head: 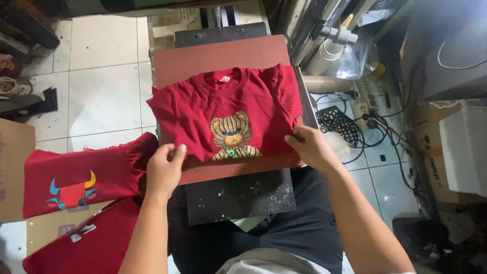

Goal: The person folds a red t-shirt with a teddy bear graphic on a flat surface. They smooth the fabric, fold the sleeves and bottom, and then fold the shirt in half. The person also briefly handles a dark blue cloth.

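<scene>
A small red shirt (223,104) with a brown bear print (232,136) lies flat on the reddish-brown pad of a heat press (218,53). My left hand (165,167) pinches the shirt's lower left hem at the pad's front edge. My right hand (310,146) grips the lower right hem beside the pad's right edge. Below the pad a black metal base plate (241,195) juts toward my lap.
To the left, a red shirt with a bull-head print (76,182) lies on cardboard, over another red garment (83,243). White tiled floor (101,66) lies beyond. Right of the press: rolled tubes (327,53), a power strip with tangled cables (375,122), cardboard boxes (431,152).
</scene>
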